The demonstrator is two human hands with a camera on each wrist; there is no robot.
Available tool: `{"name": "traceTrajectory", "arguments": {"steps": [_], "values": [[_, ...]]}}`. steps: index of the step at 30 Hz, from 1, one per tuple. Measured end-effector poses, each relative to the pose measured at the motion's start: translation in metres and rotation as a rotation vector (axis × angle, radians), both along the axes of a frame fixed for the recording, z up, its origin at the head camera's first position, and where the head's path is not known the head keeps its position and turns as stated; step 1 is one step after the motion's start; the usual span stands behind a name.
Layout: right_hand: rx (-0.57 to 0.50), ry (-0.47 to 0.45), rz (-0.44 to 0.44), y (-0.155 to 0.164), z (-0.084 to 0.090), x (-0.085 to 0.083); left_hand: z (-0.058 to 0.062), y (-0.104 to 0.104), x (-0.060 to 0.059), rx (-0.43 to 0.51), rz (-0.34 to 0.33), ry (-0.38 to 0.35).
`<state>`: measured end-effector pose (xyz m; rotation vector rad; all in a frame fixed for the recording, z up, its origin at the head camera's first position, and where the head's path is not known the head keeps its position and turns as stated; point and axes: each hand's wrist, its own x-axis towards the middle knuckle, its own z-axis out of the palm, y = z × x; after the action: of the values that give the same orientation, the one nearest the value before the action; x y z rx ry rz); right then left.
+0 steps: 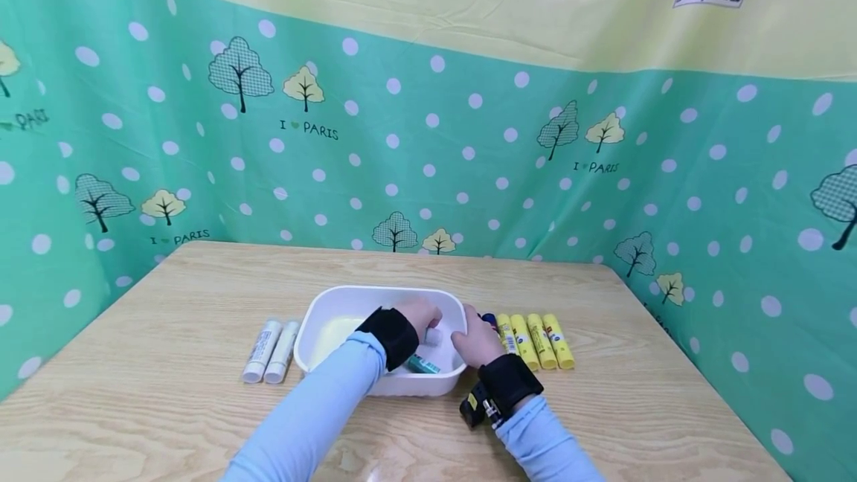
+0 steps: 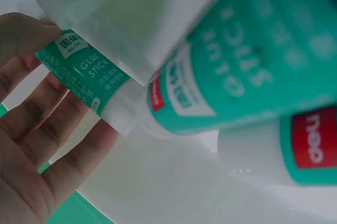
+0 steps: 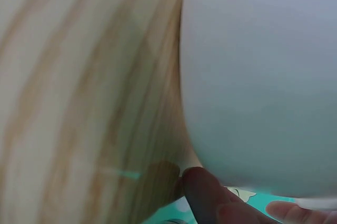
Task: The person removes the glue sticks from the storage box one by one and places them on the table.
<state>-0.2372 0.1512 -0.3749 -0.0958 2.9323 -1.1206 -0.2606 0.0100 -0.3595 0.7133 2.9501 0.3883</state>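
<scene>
A white plastic basin [image 1: 415,387] stands on the table with green glue sticks inside. My left hand [image 1: 420,312] reaches into its right half. In the left wrist view, thumb and fingers grip a green glue stick [image 2: 87,68] with a white end. Close to that camera lie a second green glue stick [image 2: 253,60] and another with a red label [image 2: 316,139]. My right hand [image 1: 478,339] holds the basin's right rim, thumb over the inner side and fingers outside. The right wrist view shows its fingers [image 3: 205,190] against the outer wall.
Two white glue sticks [image 1: 262,352] lie side by side left of the basin. Right of it, several yellow glue sticks [image 1: 559,342] form a row, with a dark blue item [image 1: 491,320] partly hidden by my right hand. A green patterned curtain [image 1: 455,199] hangs behind the wooden table [image 1: 234,281].
</scene>
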Motion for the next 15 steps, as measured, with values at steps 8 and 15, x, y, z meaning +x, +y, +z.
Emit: {"name": "traceTrajectory", "arguments": {"steps": [8, 15], "values": [[-0.016, -0.018, 0.0, -0.002, 0.002, 0.001, 0.011, -0.002, -0.004, -0.031, -0.01, 0.029], [-0.034, -0.045, -0.025, -0.002, 0.0, 0.0, 0.029, -0.008, -0.008, -0.228, -0.013, 0.163]]}}
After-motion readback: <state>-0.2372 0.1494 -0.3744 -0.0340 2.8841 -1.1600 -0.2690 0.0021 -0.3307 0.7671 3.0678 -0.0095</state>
